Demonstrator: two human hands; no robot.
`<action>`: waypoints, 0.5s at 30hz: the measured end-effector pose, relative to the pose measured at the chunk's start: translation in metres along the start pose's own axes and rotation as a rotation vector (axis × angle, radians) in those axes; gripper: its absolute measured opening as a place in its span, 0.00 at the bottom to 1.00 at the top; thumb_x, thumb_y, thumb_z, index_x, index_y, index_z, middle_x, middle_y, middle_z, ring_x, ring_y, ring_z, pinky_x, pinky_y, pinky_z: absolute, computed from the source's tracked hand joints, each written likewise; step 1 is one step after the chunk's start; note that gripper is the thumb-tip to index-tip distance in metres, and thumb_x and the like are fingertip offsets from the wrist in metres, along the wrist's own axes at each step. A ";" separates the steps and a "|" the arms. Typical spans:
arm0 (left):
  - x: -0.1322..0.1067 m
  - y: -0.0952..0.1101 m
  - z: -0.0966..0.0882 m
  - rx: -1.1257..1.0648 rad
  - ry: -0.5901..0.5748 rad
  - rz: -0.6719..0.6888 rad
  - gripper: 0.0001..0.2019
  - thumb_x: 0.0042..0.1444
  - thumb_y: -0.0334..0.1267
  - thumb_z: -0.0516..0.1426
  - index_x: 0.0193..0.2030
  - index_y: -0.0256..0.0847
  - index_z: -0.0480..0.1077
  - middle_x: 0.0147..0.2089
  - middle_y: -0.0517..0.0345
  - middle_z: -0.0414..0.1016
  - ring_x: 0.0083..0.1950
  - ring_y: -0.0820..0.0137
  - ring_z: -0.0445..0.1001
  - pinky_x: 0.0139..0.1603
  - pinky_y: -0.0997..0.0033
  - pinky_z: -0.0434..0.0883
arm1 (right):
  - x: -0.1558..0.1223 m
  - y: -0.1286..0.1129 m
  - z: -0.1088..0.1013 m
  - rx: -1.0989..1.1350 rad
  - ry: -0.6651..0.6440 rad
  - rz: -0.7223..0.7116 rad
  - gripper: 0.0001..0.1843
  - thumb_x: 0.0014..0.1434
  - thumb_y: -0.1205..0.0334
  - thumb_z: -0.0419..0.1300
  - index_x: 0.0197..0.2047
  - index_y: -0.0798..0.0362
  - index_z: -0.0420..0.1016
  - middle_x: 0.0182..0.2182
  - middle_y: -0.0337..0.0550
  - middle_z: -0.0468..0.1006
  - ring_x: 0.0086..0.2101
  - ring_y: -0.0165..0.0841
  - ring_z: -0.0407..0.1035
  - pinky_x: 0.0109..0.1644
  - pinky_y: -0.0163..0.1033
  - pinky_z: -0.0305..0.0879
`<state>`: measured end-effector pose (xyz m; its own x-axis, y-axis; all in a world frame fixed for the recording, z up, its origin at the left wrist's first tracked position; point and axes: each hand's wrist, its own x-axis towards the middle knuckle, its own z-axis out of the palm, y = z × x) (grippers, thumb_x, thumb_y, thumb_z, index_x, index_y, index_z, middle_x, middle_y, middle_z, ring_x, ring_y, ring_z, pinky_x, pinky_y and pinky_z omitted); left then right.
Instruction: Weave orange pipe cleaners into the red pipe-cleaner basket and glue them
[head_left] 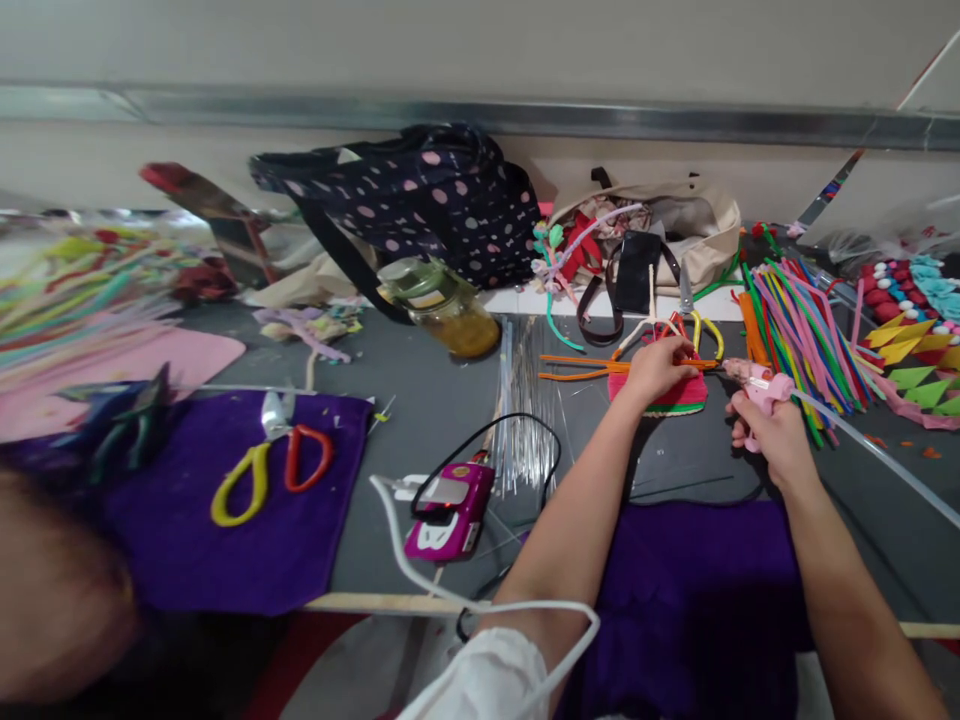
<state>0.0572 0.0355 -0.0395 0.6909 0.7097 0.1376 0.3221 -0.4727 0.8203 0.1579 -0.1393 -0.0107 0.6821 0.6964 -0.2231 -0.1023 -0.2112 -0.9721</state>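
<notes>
My left hand (pixel 660 368) presses down with curled fingers on a red felt piece with a green edge (pixel 664 395), holding orange pipe cleaners (pixel 581 368) against it on the grey table. My right hand (pixel 765 425) grips a pink glue gun (pixel 754 382) whose nozzle points left toward the felt piece, close to my left fingers. A clear glue stick (pixel 870 445) trails out the gun's back to the right.
A bundle of coloured pipe cleaners (pixel 795 325), scissors with yellow and red handles (pixel 270 470) on a purple cloth (pixel 225 520), a magenta device with cable (pixel 450 510), thin metal wires (pixel 521 420), a jar (pixel 442 305), a dotted bag (pixel 420 200) and a beige bag (pixel 660 235) lie around.
</notes>
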 end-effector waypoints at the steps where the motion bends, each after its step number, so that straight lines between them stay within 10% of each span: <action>1: 0.000 0.002 0.000 0.045 -0.009 0.001 0.13 0.44 0.36 0.65 0.40 0.45 0.75 0.35 0.60 0.77 0.36 0.67 0.72 0.39 0.70 0.64 | -0.001 -0.003 -0.001 -0.007 0.002 -0.011 0.21 0.44 0.48 0.68 0.34 0.56 0.72 0.25 0.39 0.77 0.16 0.24 0.65 0.17 0.31 0.68; 15: 0.009 -0.007 0.008 -0.172 0.094 -0.128 0.10 0.48 0.32 0.61 0.39 0.39 0.75 0.33 0.59 0.75 0.34 0.72 0.71 0.39 0.72 0.67 | 0.003 0.011 0.003 -0.054 -0.067 -0.021 0.20 0.48 0.46 0.66 0.34 0.55 0.73 0.17 0.36 0.74 0.13 0.25 0.62 0.15 0.30 0.63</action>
<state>0.0659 0.0413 -0.0487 0.5854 0.8076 0.0712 0.2826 -0.2856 0.9158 0.1569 -0.1375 -0.0225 0.6338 0.7447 -0.2091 -0.0482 -0.2318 -0.9716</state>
